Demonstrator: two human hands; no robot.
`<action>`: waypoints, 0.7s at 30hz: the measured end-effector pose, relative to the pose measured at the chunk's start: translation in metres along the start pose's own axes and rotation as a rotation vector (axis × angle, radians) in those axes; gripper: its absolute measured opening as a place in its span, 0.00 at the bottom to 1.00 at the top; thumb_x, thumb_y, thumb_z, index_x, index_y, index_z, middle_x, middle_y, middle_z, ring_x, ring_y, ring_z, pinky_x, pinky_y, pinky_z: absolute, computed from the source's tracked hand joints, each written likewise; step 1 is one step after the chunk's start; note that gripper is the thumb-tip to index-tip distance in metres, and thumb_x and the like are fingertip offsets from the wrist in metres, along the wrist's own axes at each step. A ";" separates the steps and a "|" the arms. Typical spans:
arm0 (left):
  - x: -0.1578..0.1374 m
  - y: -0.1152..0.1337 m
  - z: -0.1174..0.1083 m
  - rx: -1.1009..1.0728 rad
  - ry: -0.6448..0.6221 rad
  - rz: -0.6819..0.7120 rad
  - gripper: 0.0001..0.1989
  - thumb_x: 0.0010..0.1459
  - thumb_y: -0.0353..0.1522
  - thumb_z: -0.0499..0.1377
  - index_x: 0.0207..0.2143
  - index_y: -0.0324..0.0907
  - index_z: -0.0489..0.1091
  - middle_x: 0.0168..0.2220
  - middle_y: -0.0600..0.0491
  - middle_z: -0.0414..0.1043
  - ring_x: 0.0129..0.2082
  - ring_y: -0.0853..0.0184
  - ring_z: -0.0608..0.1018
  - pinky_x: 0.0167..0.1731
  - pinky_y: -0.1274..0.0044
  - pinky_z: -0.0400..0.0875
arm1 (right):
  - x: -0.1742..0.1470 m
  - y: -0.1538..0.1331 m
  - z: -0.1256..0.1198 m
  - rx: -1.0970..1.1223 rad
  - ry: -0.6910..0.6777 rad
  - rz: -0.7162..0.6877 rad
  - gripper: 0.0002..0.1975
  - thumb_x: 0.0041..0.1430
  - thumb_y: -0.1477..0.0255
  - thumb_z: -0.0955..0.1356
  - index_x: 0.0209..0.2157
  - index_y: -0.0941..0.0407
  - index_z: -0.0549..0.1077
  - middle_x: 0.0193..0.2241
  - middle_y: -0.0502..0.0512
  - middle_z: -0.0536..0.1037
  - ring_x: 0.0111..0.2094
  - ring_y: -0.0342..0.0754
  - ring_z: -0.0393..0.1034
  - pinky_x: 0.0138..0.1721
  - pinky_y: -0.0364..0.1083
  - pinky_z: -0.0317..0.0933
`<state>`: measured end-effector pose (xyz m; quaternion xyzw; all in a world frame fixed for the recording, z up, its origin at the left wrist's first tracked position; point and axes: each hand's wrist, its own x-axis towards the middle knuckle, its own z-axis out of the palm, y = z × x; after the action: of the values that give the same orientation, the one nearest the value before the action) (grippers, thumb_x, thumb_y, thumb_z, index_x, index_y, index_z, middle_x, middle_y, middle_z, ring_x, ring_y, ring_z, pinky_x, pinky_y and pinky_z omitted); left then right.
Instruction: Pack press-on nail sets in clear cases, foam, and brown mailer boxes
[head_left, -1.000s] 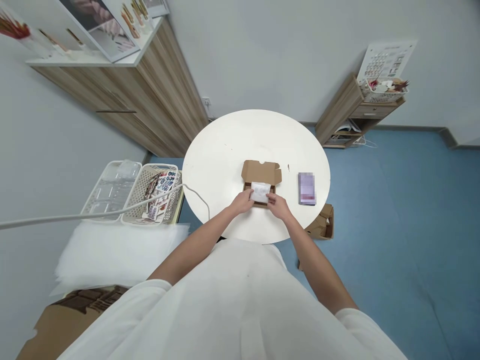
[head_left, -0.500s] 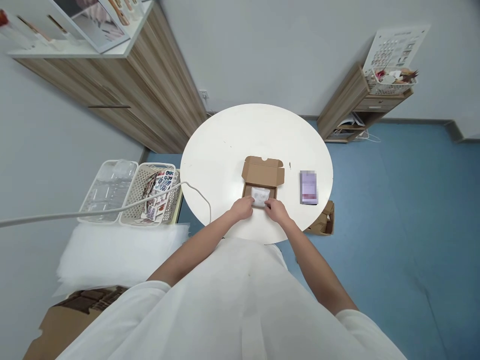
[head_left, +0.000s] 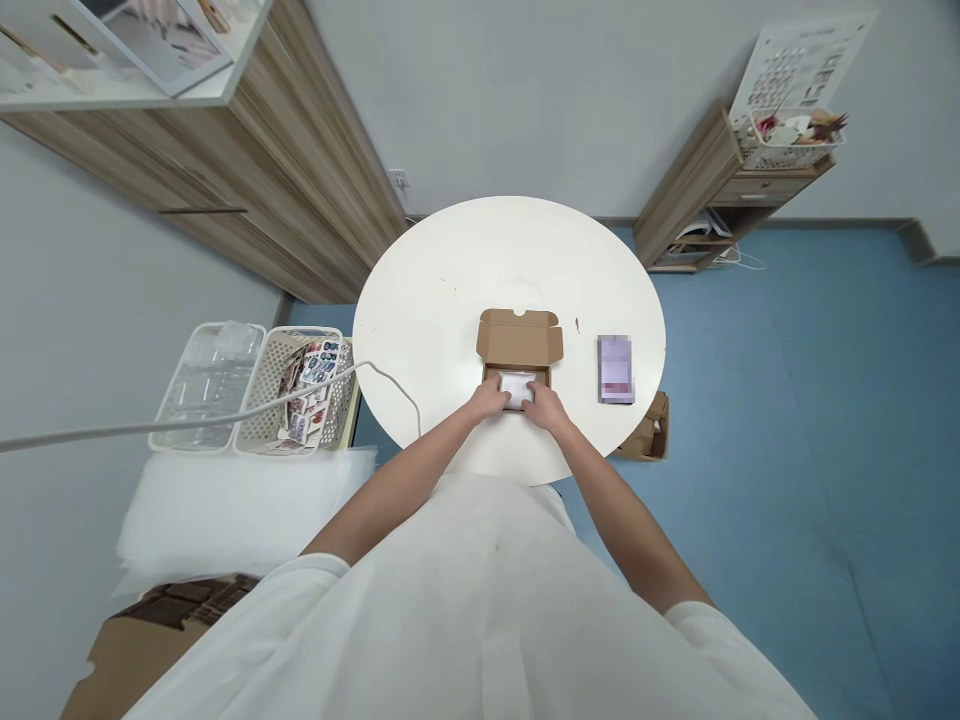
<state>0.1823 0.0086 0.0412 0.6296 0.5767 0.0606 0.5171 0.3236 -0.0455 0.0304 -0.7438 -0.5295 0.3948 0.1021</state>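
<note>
An open cardboard mailer box (head_left: pixel 519 345) lies on the white oval table (head_left: pixel 442 260), its lid folded back away from me. Inside it sits a small white wrapped packet (head_left: pixel 516 388), whose contents I cannot make out. My left hand (head_left: pixel 488 399) is closed on the packet's left end, thumb on top. At the opposite end my right hand (head_left: pixel 545 406) grips it the same way. The fingertips of both hands are partly hidden between the packet and the box walls.
A purple pack (head_left: pixel 616 368) lies on the table's right. To the left stand a basket of printed cards (head_left: pixel 255 405) and a tray of clear plastic (head_left: pixel 174 395). A white cable (head_left: pixel 315 388) crosses onto the table. Below the right edge is a carton (head_left: pixel 660 440).
Both hands have moved slightly forward with the packet, which now sits deeper in the box. My thumbs now show on top of it. The whole view has shifted a little.
</note>
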 end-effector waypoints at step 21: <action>-0.021 -0.048 -0.015 0.180 0.076 0.112 0.21 0.53 0.29 0.50 0.51 0.44 0.62 0.39 0.52 0.73 0.34 0.65 0.74 0.36 0.75 0.67 | -0.021 0.038 -0.001 0.055 0.140 0.034 0.24 0.55 0.73 0.58 0.55 0.55 0.60 0.41 0.59 0.73 0.39 0.52 0.68 0.38 0.47 0.59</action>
<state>0.1336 -0.0093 0.0247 0.7019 0.5630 0.0611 0.4320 0.3484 -0.0795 0.0194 -0.7756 -0.4973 0.3577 0.1524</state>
